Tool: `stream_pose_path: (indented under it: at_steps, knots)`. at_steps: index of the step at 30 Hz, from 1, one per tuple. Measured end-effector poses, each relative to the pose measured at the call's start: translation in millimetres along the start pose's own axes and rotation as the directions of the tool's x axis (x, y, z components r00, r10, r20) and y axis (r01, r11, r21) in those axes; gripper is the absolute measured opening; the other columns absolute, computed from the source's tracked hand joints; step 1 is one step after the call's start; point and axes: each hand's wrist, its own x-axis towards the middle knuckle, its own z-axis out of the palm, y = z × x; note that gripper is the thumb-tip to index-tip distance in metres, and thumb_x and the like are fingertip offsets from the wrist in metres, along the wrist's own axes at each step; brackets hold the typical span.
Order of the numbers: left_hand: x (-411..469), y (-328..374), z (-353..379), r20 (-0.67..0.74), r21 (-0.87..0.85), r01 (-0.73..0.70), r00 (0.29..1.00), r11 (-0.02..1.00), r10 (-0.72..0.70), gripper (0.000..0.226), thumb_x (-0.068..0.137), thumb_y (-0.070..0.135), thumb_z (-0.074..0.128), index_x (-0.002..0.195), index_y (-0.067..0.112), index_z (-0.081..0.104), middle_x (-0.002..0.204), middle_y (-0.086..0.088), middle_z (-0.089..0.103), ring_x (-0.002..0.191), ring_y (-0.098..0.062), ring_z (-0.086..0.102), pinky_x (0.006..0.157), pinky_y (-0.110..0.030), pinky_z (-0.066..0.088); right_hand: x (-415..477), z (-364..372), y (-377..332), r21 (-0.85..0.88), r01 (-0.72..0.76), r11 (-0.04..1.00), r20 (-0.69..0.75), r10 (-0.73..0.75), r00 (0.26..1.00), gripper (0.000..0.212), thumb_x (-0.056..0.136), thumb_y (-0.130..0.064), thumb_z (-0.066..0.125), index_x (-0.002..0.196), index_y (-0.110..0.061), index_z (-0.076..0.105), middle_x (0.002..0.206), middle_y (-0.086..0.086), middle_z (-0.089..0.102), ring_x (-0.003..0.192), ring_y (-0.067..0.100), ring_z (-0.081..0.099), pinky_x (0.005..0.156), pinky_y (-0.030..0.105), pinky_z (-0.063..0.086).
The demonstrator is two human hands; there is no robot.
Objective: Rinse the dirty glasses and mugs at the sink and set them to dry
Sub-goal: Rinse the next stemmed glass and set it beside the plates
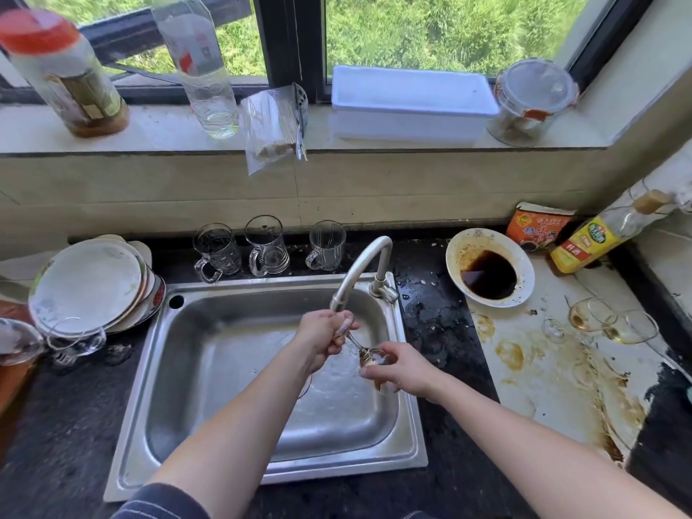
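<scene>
Over the stainless steel sink point(209, 387), left hand point(321, 340) pinches a clear stemmed wine glass point(369, 357) by its stem; right hand point(403, 368) curls round its bowl.

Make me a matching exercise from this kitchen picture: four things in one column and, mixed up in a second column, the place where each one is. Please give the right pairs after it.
Things
1. three glass mugs
2. wine glass
3. stack of plates
4. bowl of dark sauce

Places
A. left of the sink
B. right of the tap
C. held by the left hand and the right hand over the sink
D. in a row behind the sink

Pairs: 1-D, 2-C, 3-A, 4-B
</scene>
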Motion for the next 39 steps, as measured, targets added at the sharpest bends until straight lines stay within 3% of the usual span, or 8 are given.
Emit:
stream_pose_path:
  at_steps: [4,9,14,17,22,28,34,39]
  knots:
    - [-10,11,-9,0.127,0.013,0.004,0.992,1.0,-0.006,0.003,0.091,0.005,0.059,0.093,0.004,0.059,0.083,-0.008,0.061,0.04,-0.004,0.034,0.038,-0.015,0.021,3,-1,-5,-0.006,0.032,0.999,-0.037,-0.033,0.999,0.035,0.076,-0.024,0.083,0.105,-0.012,0.067,0.079,-0.005,0.069,0.063,0.001,0.061,0.052,0.013,0.043]
    - [-7,12,-6,-0.03,0.032,-0.067,0.997,0.997,0.068,0.013,0.09,-0.007,0.052,0.082,0.001,0.058,0.078,-0.015,0.061,0.032,-0.005,0.035,0.032,-0.012,0.018,5,2,-9,-0.008,0.039,0.999,-0.004,-0.039,0.999,0.034,0.075,-0.029,0.084,0.102,-0.015,0.068,0.073,-0.003,0.066,0.067,0.011,0.059,0.052,0.019,0.044]
    - [-13,15,-2,0.102,-0.129,-0.006,0.995,0.992,0.019,0.029,0.085,-0.023,0.038,0.091,-0.001,0.056,0.09,-0.016,0.064,0.057,-0.013,0.054,0.046,-0.016,0.038,4,-7,-3,0.1,-0.023,0.995,-0.025,0.026,0.999,0.05,0.07,-0.033,0.086,0.112,-0.013,0.065,0.08,0.003,0.065,0.068,0.014,0.059,0.053,0.025,0.045]
    - [-12,13,-1,0.013,-0.108,-0.011,1.0,0.994,0.012,0.022,0.088,-0.017,0.042,0.086,-0.003,0.058,0.087,-0.019,0.066,0.038,-0.007,0.045,0.033,-0.013,0.028,3,-9,-3,0.062,-0.008,0.998,-0.017,0.009,1.0,0.049,0.072,-0.034,0.085,0.111,-0.013,0.065,0.084,0.005,0.067,0.072,0.013,0.062,0.057,0.026,0.048]
    - [-5,10,-12,-0.122,0.204,0.043,0.992,0.978,-0.018,0.021,0.093,-0.003,0.044,0.089,0.003,0.063,0.075,-0.016,0.068,0.03,-0.007,0.033,0.031,-0.012,0.021,0,-8,-10,0.0,0.007,1.0,-0.005,-0.007,1.0,0.043,0.075,-0.032,0.083,0.11,-0.014,0.067,0.078,0.0,0.066,0.068,0.012,0.06,0.052,0.017,0.044]
    - [-12,12,-17,-0.067,0.435,0.064,0.997,0.898,-0.038,0.034,0.097,0.033,0.044,0.102,0.004,0.062,0.072,-0.008,0.054,0.045,-0.013,0.039,0.038,-0.017,0.024,2,-12,-23,-0.416,0.08,0.906,-0.108,-0.137,0.985,0.077,0.057,-0.056,0.086,0.124,-0.029,0.061,0.114,-0.013,0.064,0.102,0.009,0.061,0.092,0.031,0.051]
    - [-17,-1,-36,-0.061,0.301,0.024,0.998,0.953,-0.007,0.022,0.1,0.009,0.041,0.115,-0.003,0.052,0.088,-0.021,0.055,0.057,-0.026,0.058,0.041,-0.027,0.05,6,-9,-55,-0.032,0.168,0.985,-0.168,-0.171,0.971,0.061,0.066,-0.022,0.09,0.119,-0.018,0.06,0.109,0.001,0.064,0.092,0.01,0.06,0.068,0.012,0.049]
    - [-29,5,-49,0.025,0.148,0.002,1.0,0.989,-0.006,0.022,0.091,-0.005,0.055,0.112,0.001,0.055,0.089,-0.02,0.059,0.064,-0.026,0.063,0.053,-0.029,0.054,21,9,-72,0.281,0.152,0.948,-0.22,-0.091,0.971,0.047,0.079,-0.004,0.077,0.118,-0.017,0.056,0.097,0.006,0.065,0.073,0.017,0.064,0.059,0.03,0.055]
